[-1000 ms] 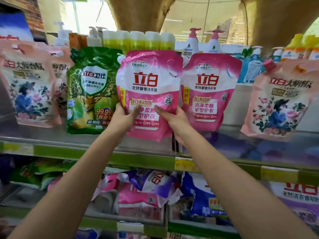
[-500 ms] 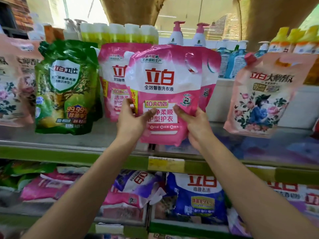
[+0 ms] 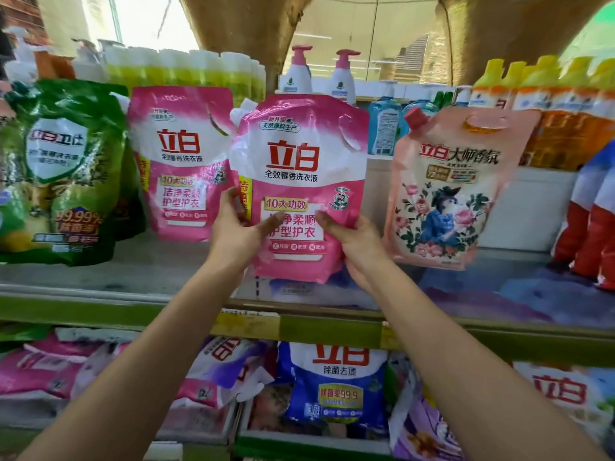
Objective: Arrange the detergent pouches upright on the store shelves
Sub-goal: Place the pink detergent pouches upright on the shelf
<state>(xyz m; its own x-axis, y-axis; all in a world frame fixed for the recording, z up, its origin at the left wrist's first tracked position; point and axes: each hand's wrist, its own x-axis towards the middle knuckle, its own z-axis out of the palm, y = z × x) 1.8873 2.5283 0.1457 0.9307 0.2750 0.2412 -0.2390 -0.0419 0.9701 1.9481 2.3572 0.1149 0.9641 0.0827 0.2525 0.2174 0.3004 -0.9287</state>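
Pink detergent pouch [image 3: 299,181] held upright above the shelf [image 3: 100,307], left hand [image 3: 238,232] and right hand [image 3: 354,242] gripping it. Fingers [image 3: 327,219] curl around its lower edges. Another pink pouch [image 3: 181,161] stands just left of them.

The held pouch [image 3: 299,181] is pink and white with red characters. Its neighbour, the peach pouch [image 3: 446,188], bears a floral print. The shelf edge [image 3: 329,327] is green.

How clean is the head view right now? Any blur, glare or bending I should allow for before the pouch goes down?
Head view: the held pink pouch and both hands, left hand and right hand, are sharp; the green pouch at the left edge is smeared; bright backlight washes out the top behind the bottles; the wide lens bows the shelf edge; glossy sheen on the pouch fronts.
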